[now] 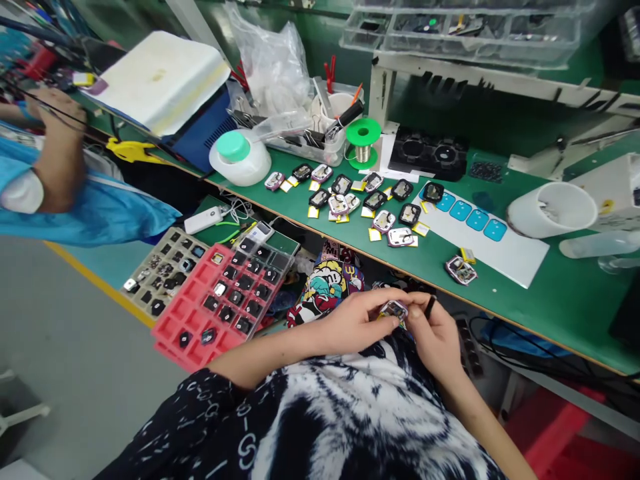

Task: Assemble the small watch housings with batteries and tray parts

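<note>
Above my lap, just off the bench's front edge, my left hand (363,321) is closed round a small watch case (394,309) with its inner parts showing. Across from it, my right hand (434,330) pinches the case's right side, and a thin black thing (430,305) sticks up between its fingers. Beyond my hands, several similar open cases (384,221) with yellow-and-white batteries lie grouped on the green bench (320,248). One more case (461,270) lies apart, nearer on the right, with its battery beside it.
A white sheet (520,257) carries blue stickers. Behind the cases stand a solder spool (363,137), a white bottle (241,160) and a white cup (553,210). Red trays (185,300) of black parts sit at the left, below bench height. Another person's arm (63,153) is at far left.
</note>
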Demonstrator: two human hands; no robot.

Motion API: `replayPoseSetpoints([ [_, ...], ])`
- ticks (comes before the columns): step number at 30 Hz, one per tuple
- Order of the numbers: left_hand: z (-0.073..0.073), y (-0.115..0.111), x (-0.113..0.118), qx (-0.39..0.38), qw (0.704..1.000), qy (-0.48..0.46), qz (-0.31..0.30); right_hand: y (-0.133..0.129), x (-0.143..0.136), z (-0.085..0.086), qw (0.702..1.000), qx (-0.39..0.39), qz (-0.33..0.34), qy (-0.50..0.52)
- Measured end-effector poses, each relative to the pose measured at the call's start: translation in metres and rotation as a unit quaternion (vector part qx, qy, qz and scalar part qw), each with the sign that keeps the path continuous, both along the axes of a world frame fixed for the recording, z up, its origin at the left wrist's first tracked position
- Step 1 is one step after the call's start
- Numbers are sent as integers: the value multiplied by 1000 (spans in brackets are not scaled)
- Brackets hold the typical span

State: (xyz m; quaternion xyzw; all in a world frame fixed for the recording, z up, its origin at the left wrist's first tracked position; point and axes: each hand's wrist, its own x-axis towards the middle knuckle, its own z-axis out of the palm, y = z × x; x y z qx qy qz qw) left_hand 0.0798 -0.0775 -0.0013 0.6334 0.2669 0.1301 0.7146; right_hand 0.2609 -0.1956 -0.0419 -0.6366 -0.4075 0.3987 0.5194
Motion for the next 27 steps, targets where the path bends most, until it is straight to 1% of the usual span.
replayPoseSetpoints([
  [3,-5,-2,2,40,999,-3,-4,4,-4,-4,1000,-11,-7,11],
  [5,-9,-3,2,27,1000,-5,-4,4,-5,-7,998,-30,-16,51],
  [7,-9,-1,0,0,1000,8,-10,1,-6,-14,991,-58,-20,116],
  [9,-2,9,-7,5,999,42,-9,-2,-7,-21,978,-82,-29,188],
  [10,3,19,-12,30,998,64,1,-3,-8,-24,971,-90,-36,218],
  [11,8,31,-18,69,994,85,26,-3,-8,-26,964,-94,-46,243],
  [12,14,46,-24,124,985,105,66,-3,-9,-26,958,-95,-56,264],
  [13,18,63,-31,189,967,121,120,-2,-10,-25,953,-96,-65,280],
  [14,21,81,-38,265,936,138,188,0,-10,-24,949,-98,-72,292],
  [15,22,100,-44,347,889,159,252,2,-11,-22,945,-100,-76,301],
  [16,22,118,-49,420,839,183,294,4,-11,-19,943,-103,-79,307],
  [17,19,134,-53,471,797,206,318,5,-12,-17,942,-107,-80,309],
  [18,16,148,-56,502,770,226,322,7,-12,-16,941,-111,-81,308],
  [19,12,159,-57,521,755,242,316,7,-12,-14,941,-114,-83,307],
  [20,7,167,-56,528,750,254,305,8,-12,-14,941,-115,-85,305],
  [22,0,175,-53,534,751,268,281,7,-12,-14,941,-116,-91,304],
  [25,-5,176,-47,540,751,278,259,6,-12,-16,941,-117,-90,304],
  [27,-6,174,-46,541,749,283,259,6,-12,-17,941,-120,-83,304],
])
